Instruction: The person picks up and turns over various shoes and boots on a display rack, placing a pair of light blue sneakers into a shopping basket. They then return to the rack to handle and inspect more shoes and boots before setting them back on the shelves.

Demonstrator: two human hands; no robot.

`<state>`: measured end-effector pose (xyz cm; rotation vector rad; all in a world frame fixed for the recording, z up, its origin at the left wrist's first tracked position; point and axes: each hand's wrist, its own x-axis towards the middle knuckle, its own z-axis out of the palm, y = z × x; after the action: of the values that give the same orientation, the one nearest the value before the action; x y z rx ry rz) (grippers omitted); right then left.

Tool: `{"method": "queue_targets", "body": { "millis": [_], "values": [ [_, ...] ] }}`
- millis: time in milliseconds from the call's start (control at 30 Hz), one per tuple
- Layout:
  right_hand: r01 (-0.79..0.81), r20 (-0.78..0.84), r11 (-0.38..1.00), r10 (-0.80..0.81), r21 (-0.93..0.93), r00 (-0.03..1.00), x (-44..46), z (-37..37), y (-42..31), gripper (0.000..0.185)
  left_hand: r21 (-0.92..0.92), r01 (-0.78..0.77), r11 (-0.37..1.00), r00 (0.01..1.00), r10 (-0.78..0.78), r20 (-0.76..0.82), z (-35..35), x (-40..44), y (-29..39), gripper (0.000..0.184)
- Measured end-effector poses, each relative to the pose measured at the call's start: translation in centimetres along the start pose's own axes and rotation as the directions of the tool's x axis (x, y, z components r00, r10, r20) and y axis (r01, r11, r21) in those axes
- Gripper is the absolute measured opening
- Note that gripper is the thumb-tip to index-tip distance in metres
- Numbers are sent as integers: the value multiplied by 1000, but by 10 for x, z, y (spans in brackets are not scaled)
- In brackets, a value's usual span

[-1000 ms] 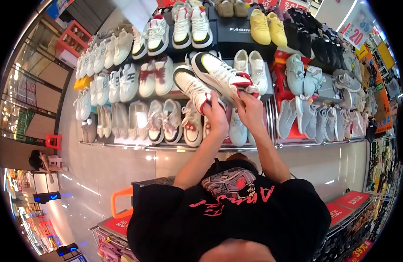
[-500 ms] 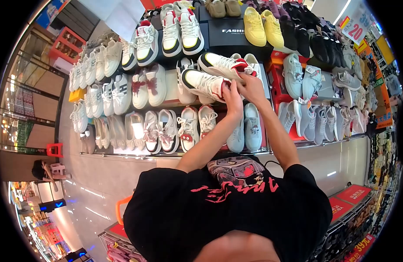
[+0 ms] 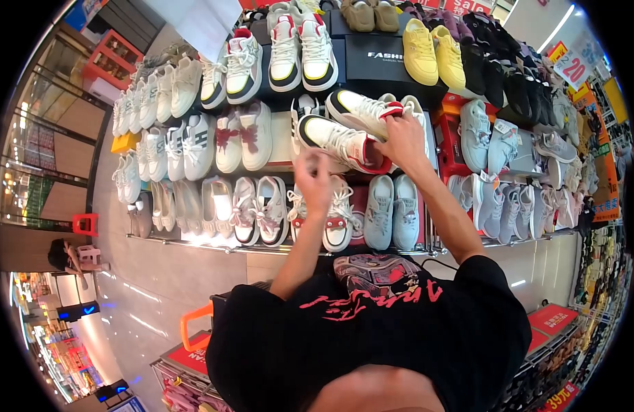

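Note:
My right hand (image 3: 405, 143) grips a pair of white sneakers at their heel ends. The nearer sneaker (image 3: 339, 141) has a black-and-yellow toe edge and a red lining. Behind it lies its mate, the farther sneaker (image 3: 358, 111), with its toe also pointing left. My left hand (image 3: 313, 180) is off the pair, just below the nearer sneaker's toe. Motion blur smears its fingers, so their closure is unclear. Under that hand stand white sneakers with red bows (image 3: 339, 218), partly covered by my forearm.
Tiered racks of shoes spread across the front, with a metal front rail (image 3: 317, 251). Yellow sneakers (image 3: 421, 51) sit on a black shoe box (image 3: 372, 58). Pale blue sneakers (image 3: 379, 211) stand below the held pair. An orange handle (image 3: 192, 326) is at my left.
My left hand has let go of the nearer sneaker and moved left and down. My right hand stays on the pair. The whole view has shifted slightly.

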<state>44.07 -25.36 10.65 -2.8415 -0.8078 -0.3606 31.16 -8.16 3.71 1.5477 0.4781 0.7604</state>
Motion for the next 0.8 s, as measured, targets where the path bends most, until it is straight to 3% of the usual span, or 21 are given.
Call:
{"method": "queue_targets", "body": {
  "millis": [33, 67, 133, 167, 200, 267, 333, 400, 467, 567, 667, 700, 733, 800],
  "values": [
    [4, -82, 997, 2, 75, 997, -2, 4, 0, 45, 158, 2, 987, 995, 14, -101, -5, 17, -7, 44],
    [16, -163, 989, 8, 148, 987, -2, 8, 0, 47, 160, 5, 987, 994, 12, -107, -8, 34, -23, 44],
    [-8, -195, 978, 50, 209, 979, -7, 17, -11, 41, 183, -44, 982, 999, 47, -8, -8, 59, -43, 58],
    [-37, -228, 963, 101, 268, 969, -9, 22, -14, 36, 96, 29, 995, 994, -39, 99, -4, 62, -42, 63],
    [-31, -234, 965, 94, 262, 968, -6, 31, -12, 36, 87, 25, 996, 995, -34, 95, 1, 62, -41, 63],
    [-23, -290, 962, 104, 271, 951, -2, 46, -6, 30, 397, -173, 901, 985, 158, 72, 11, 60, -39, 64],
    [-12, -326, 946, 124, 324, 937, 0, 43, -1, 27, 383, -172, 908, 985, 162, 60, 13, 59, -23, 64],
    [104, -348, 929, 28, 356, 937, 4, 29, 13, 22, 104, -24, 994, 999, 21, 26, 9, 49, 1, 61],
    [246, -320, 903, -130, 352, 938, 22, -5, 30, 22, 89, -80, 993, 997, 79, 19, 5, 43, 7, 63],
    [484, -285, 804, -402, 344, 870, 68, -47, 59, 20, -230, 105, 967, 987, -73, 146, 9, 35, 27, 78],
    [554, -171, 769, -528, 320, 832, 129, -71, 78, 19, -314, 264, 912, 933, -159, 322, 31, 25, 39, 84],
    [624, -128, 728, -616, 284, 777, 159, -65, 89, 21, -263, 204, 943, 920, -93, 380, 40, 24, 24, 81],
    [628, -141, 731, -615, 268, 776, 173, -65, 90, 21, -262, 274, 925, 886, -137, 444, 47, 19, 19, 71],
    [646, -41, 723, -658, 244, 752, 204, -69, 89, 19, -165, 182, 969, 873, -82, 482, 61, 17, 10, 60]
  ]
}}
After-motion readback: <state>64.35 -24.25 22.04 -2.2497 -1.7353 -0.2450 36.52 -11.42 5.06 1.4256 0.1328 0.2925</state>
